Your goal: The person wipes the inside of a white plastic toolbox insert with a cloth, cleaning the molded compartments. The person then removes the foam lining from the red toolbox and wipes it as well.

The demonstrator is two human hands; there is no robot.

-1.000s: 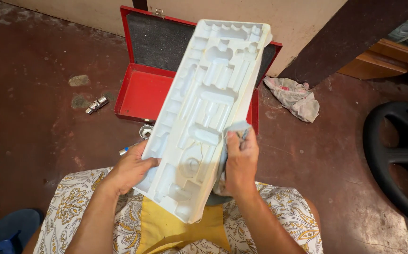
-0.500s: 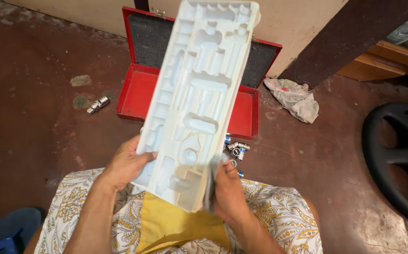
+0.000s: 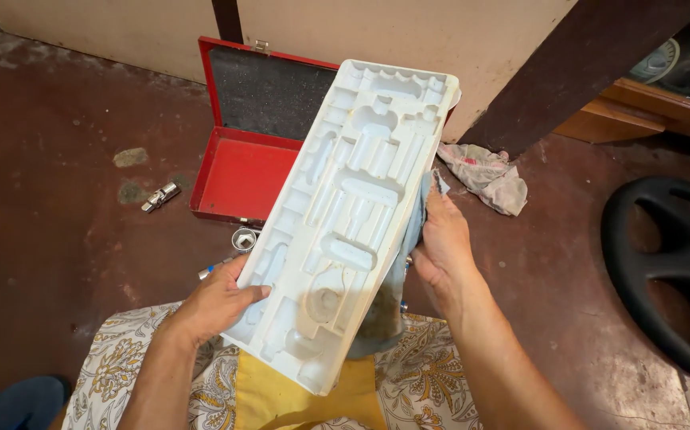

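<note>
A long white moulded plastic tray (image 3: 345, 215) with many shaped recesses is tilted up over my lap. My left hand (image 3: 216, 301) grips its lower left edge. My right hand (image 3: 441, 243) presses a grey cloth (image 3: 397, 271) against the tray's right edge, about halfway up; the cloth hangs down behind the tray. Behind the tray an open red metal case (image 3: 241, 163) lies on the floor, its lid lined with dark foam.
Loose metal sockets (image 3: 160, 197) and a round socket (image 3: 245, 238) lie on the dark red floor left of the tray. A crumpled rag (image 3: 484, 175) lies to the right. A black steering wheel (image 3: 671, 271) fills the right side. A wall and a dark beam stand behind.
My right hand slid the cloth up the tray's right edge from near the bottom corner to mid-height. The tray tilted back to the right.
</note>
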